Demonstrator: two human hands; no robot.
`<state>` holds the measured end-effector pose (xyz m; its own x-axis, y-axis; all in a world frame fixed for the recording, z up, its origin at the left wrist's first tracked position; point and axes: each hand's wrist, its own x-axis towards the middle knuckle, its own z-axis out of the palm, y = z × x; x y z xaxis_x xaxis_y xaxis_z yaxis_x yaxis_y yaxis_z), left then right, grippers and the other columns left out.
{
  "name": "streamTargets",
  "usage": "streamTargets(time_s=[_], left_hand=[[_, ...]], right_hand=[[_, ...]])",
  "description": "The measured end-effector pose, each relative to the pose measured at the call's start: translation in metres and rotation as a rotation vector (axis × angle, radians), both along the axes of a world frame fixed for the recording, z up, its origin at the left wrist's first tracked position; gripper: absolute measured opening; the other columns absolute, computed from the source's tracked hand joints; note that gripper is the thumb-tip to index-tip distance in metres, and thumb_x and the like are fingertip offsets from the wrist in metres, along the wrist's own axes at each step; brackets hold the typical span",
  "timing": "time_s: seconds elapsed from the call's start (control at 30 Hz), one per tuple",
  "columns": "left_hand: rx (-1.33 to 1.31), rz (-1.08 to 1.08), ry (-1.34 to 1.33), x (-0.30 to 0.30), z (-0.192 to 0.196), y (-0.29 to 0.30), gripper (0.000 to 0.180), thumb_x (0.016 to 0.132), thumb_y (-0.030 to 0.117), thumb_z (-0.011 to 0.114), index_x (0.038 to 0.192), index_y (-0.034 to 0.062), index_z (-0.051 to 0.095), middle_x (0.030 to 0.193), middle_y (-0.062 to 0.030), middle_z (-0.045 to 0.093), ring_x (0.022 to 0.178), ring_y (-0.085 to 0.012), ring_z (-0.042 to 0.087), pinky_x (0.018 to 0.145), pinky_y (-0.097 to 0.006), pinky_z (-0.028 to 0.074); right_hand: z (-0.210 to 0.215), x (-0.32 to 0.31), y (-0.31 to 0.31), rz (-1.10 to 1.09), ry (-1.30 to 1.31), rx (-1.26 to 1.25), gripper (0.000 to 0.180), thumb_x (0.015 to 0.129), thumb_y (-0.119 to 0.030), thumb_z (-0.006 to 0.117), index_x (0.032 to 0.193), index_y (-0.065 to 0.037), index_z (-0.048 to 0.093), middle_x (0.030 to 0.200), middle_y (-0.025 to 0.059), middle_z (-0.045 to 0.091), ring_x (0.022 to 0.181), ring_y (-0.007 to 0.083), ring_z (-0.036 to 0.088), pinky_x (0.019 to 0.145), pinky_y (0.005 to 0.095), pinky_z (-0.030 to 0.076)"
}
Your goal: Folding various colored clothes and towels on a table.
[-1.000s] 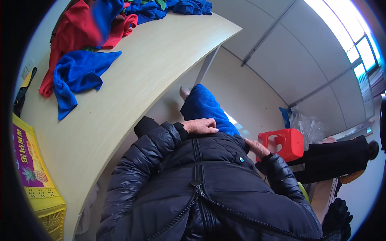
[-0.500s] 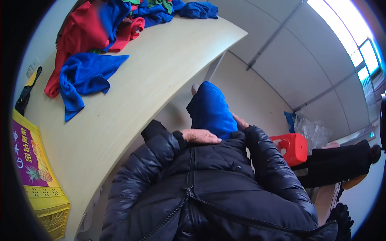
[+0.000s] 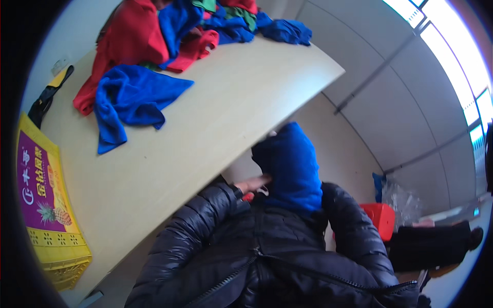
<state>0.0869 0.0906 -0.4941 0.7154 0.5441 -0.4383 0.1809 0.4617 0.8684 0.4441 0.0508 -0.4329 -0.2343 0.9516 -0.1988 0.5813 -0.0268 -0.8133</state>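
A blue cloth (image 3: pixel 290 164) stands bunched up in front of my chest, just off the near edge of the light wooden table (image 3: pixel 205 118). My left hand (image 3: pixel 251 184) comes out of a black padded sleeve and grips the cloth's lower left edge, fingers stretched along it. My right hand is hidden under the cloth. Only its black sleeve (image 3: pixel 354 231) shows, running up to the cloth's right side.
A heap of red, blue and green cloths (image 3: pixel 174 31) lies at the table's far end, with one loose blue cloth (image 3: pixel 128 100) nearer. A yellow and purple crate (image 3: pixel 46 200) sits at the left. A red stool (image 3: pixel 380 218) stands on the floor to the right.
The blue cloth has risen from my lap to chest height. My right hand came over from the red stool to the cloth and is now covered by it.
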Motion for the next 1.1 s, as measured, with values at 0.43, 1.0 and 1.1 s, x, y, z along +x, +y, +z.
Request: streamTargets(time_s=[0.43,1.0,1.1], left_hand=[[-0.569,-0.007,-0.011,-0.026,0.026,-0.005,0.034,0.099,0.037,0.053,0.124,0.0138,0.055,0.106,-0.0109,0.067,0.089,-0.0259,0.065,0.076,-0.039,0.053],[-0.174,0.404,-0.237,-0.124,-0.063,-0.046,0.039,0.099,0.033,0.053,0.125,0.0056,0.063,0.120,-0.0137,0.067,0.101,-0.0261,0.067,0.083,-0.039,0.055],[-0.113,0.348,-0.085,-0.119,-0.069,-0.046,0.038,0.099,0.033,0.053,0.123,0.0055,0.064,0.118,-0.0135,0.068,0.099,-0.0262,0.067,0.082,-0.039,0.055]], right_hand=[[-0.034,0.078,-0.028,0.059,-0.068,-0.122,0.037,0.100,-0.034,0.055,0.103,0.000,0.067,0.100,0.0093,0.069,0.102,0.0193,0.064,0.088,0.0326,0.049],[-0.054,0.158,-0.051,-0.189,-0.269,-0.543,0.033,0.099,-0.032,0.056,0.102,0.000,0.067,0.098,0.0088,0.069,0.100,0.0190,0.064,0.086,0.0324,0.050],[-0.064,0.148,-0.050,-0.194,-0.291,-0.563,0.032,0.099,-0.031,0.056,0.102,0.000,0.067,0.098,0.0088,0.069,0.099,0.0190,0.064,0.086,0.0324,0.050]])
